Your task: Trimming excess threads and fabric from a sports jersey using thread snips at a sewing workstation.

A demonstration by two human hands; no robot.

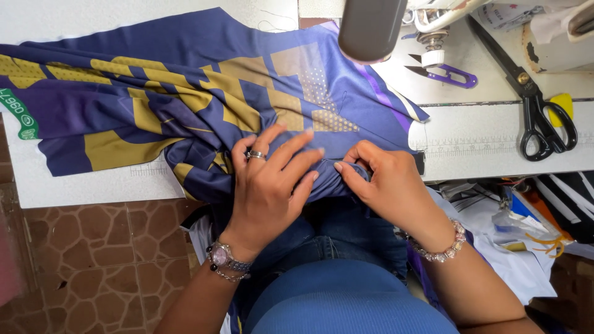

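A dark blue and mustard-yellow patterned garment point(185, 93) lies spread over the white sewing table point(93, 185), its lower edge hanging over the table's front. My left hand point(269, 185), with a ring and a wristwatch, rests flat on the bunched fabric at the table edge, fingers spread. My right hand point(383, 182), wearing a beaded bracelet, pinches a fold of the same fabric just right of the left fingertips. Both hands sit close together above my lap.
A sewing machine head point(371, 28) stands at the back centre. Purple thread snips point(448, 75) and large black scissors point(535, 105) lie on the table to the right. Fabric pieces and bags point(520, 229) pile at lower right. A stone-patterned floor point(93, 266) shows at left.
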